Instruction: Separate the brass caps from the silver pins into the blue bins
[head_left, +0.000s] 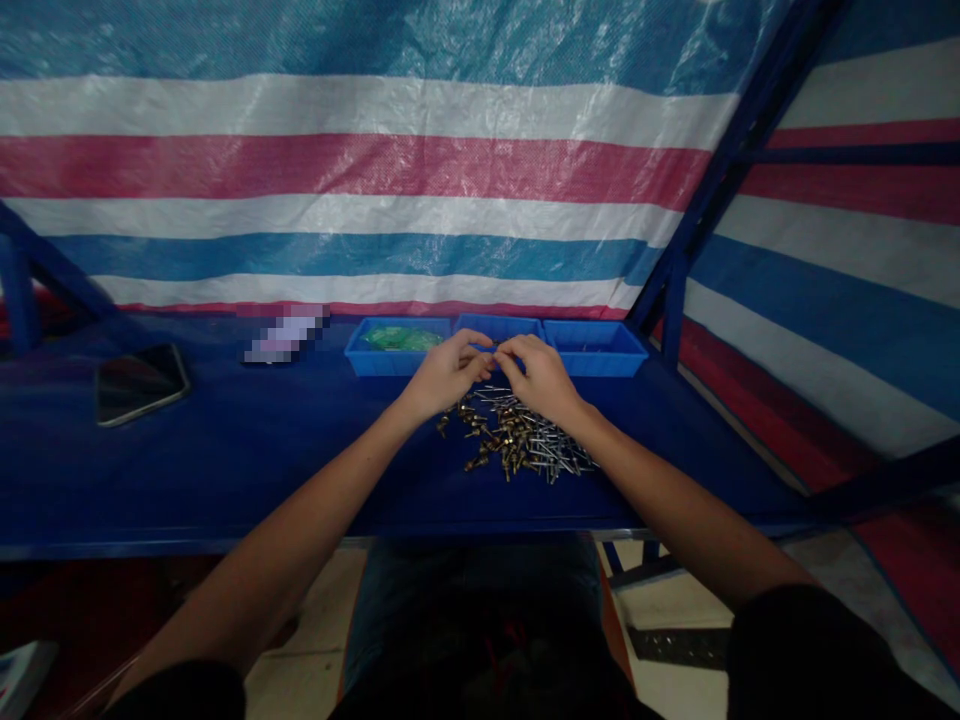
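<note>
Fingertips of your left hand and right hand bend narrowly together, nearly meeting; whether they pinch some small part cannot be told. Just below your hands, brass fittings and silver pins lie heaped on the blue table. Beyond stand three blue trays, the left one holding green plastic. Well to your left lies a phone.

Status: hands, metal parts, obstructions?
Left hand and right hand close together, grip unclear. Metal parts heaped on blue table, partly behind right hand. Phone far left, not blocking.
</note>
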